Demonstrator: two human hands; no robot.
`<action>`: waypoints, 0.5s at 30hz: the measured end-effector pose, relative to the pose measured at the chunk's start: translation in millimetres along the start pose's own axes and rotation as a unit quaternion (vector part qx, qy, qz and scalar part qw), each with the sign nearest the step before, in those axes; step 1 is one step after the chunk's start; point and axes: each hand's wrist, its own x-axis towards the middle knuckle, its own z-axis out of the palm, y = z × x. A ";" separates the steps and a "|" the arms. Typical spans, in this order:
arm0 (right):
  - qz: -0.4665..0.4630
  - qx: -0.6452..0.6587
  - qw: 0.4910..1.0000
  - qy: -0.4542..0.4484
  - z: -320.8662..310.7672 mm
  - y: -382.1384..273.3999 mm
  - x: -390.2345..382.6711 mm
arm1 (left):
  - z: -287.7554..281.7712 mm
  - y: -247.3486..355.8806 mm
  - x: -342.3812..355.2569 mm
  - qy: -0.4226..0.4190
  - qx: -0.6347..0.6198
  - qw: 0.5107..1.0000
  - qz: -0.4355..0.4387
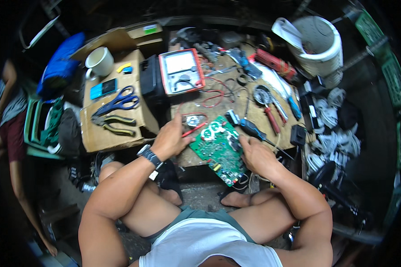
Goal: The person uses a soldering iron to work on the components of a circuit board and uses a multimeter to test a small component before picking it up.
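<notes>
A green circuit board (211, 150) is tilted above the front edge of the wooden table. My right hand (257, 155) grips its right edge, thumb on top. My left hand (169, 139) is closed around a red test probe (194, 129), whose tip points toward the board's upper left. Whether that hand also touches the board's edge is unclear. Behind the probe lies a small round metallic part (193, 120). Red test leads (216, 94) curl on the table below an analog multimeter (181, 66) in a red-rimmed box. A blue-handled screwdriver (253, 129) lies beside the board.
A cardboard box (116, 140) at left carries scissors (120, 101), pliers (116, 124), a phone (103, 89) and a mug (100, 61). At right are a tape roll (262, 95), a red-handled tool (272, 120), a white bucket (318, 44) and coiled white cables (332, 129). Another person (13, 115) is at far left.
</notes>
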 end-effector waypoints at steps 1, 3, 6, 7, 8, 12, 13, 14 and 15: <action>-0.007 -0.009 1.000 -0.004 -2.0 -2.2 1.9 | 9.9 -12.6 1.4 0.022 0.031 0.999 0.003; -0.011 -0.029 0.999 0.015 1.6 2.6 0.2 | 6.9 -2.0 2.8 0.010 0.024 1.000 0.007; -0.017 -0.059 0.997 0.037 8.5 7.0 -1.6 | 3.3 10.1 4.2 0.001 -0.003 0.999 0.033; -0.013 -0.055 0.998 0.030 7.9 4.9 -1.3 | 1.3 6.8 2.4 0.015 0.019 0.998 0.052; -0.010 -0.052 0.998 0.022 5.4 2.2 -0.6 | 1.5 6.1 2.0 0.014 0.028 0.998 0.053; 0.005 -0.035 0.999 -0.037 -10.6 -10.7 3.8 | -0.6 3.0 -2.1 0.011 0.078 0.996 0.040; 0.035 -0.020 0.998 -0.052 -10.3 -10.7 2.1 | 2.1 3.4 -0.1 0.014 0.081 0.995 0.059; 0.030 -0.026 0.998 -0.054 -11.1 -14.0 2.6 | -2.0 6.7 -3.0 0.005 0.075 0.996 0.044; 0.025 -0.033 0.998 -0.057 -11.8 -17.6 3.3 | -5.5 9.1 -6.5 -0.004 0.068 0.997 0.028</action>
